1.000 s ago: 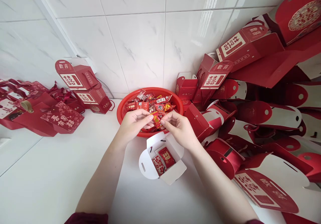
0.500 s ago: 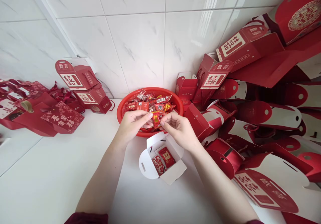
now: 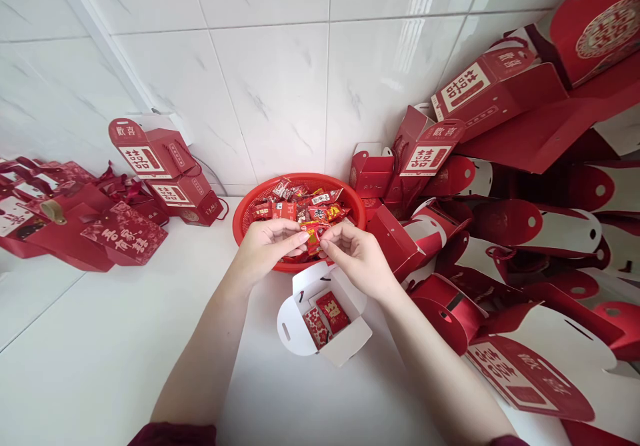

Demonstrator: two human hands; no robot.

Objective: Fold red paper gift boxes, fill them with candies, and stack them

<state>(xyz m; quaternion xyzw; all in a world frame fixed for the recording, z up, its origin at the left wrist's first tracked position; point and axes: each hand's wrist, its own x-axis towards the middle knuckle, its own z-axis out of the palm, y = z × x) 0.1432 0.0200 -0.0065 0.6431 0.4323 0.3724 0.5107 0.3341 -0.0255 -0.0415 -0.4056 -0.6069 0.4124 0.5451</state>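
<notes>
Your left hand and right hand pinch a small, glossy red-and-yellow packet between nearly closed fingers at the round red plastic basket, where their shallow fingertip hold could let it slip.

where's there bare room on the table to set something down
The white tabletop is bare left of the left forearm, nearer than the stacked boxes, and between it and the right forearm, nearer than the open white box. It is crowded right of the basket, with heaped red boxes.
</notes>
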